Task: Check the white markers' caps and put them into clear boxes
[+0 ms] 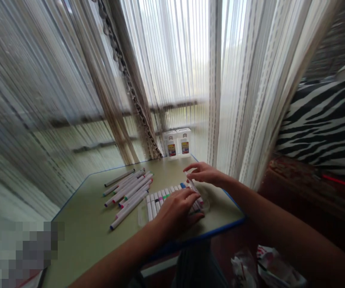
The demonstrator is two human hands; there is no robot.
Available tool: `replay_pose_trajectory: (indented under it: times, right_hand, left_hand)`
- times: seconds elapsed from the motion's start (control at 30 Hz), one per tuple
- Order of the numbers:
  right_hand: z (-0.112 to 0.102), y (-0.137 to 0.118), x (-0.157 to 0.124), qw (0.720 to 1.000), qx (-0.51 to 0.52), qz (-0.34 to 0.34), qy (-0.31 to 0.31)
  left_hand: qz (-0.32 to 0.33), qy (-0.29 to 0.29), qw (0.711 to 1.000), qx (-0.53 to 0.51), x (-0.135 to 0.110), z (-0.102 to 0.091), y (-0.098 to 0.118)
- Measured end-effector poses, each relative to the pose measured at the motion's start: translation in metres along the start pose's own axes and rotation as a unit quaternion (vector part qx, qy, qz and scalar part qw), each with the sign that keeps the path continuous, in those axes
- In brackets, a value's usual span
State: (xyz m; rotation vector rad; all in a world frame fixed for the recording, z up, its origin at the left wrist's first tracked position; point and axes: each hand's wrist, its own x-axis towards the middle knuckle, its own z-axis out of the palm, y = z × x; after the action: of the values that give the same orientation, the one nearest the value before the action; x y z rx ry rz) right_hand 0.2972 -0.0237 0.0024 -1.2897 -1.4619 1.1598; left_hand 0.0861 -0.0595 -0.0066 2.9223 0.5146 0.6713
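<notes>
A row of white markers [152, 204] with coloured bands lies side by side in a clear plastic case [141, 216] near the table's front edge. Over the right part of this row rests my left hand [178, 206], its fingers stretched out and the thumb apart, covering several markers. My right hand [204, 174] pinches the upper end of a white marker [192, 185] that slants down toward the left hand's fingertips. Whether those fingertips touch its lower end is hard to see. Left of the case lies a loose pile of white markers [133, 192] with coloured ends.
The pale green table [79, 216] has a blue edge [214, 230]. At its back, by the sheer curtains [187, 68], stands a clear case with two labels [176, 144]. Plastic bags [276, 266] lie below on the right, and a zebra-striped cover [325, 116] is farther off.
</notes>
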Motion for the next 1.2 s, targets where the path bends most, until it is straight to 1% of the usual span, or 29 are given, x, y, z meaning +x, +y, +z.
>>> replay_pose_trajectory:
  times: [0.1,0.2,0.37,0.5,0.63,0.83,1.0,1.2]
  right_hand:
    - [-0.002,0.002,-0.001,1.000,-0.014,0.006,-0.009]
    - [-0.004,0.007,-0.001,0.999,-0.027,0.006,-0.017]
    - [-0.007,0.021,-0.001,0.998,-0.055,-0.010,-0.013]
    - [-0.009,0.026,-0.002,0.994,-0.106,-0.034,0.003]
    - [-0.012,0.027,0.001,0.984,-0.174,-0.047,-0.001]
    - [-0.017,0.026,0.002,0.970,-0.235,-0.064,-0.023]
    - [-0.022,0.022,-0.003,0.966,-0.247,-0.059,-0.043]
    - [-0.024,0.018,-0.003,0.965,-0.252,-0.043,-0.064]
  left_hand:
    - [0.015,-0.012,0.999,0.039,0.002,0.007,-0.002]
    - [0.044,-0.021,0.997,0.064,0.004,0.011,-0.004]
    - [0.075,-0.017,0.994,0.083,0.009,0.016,-0.004]
    - [0.090,-0.012,0.991,0.097,0.012,0.018,0.000]
    - [0.117,-0.018,0.987,0.109,0.013,0.021,0.001]
    - [0.128,-0.018,0.986,0.102,0.014,0.026,0.001]
    - [0.136,-0.017,0.984,0.117,0.014,0.025,0.003]
    - [0.124,-0.040,0.982,0.139,0.014,0.019,0.007]
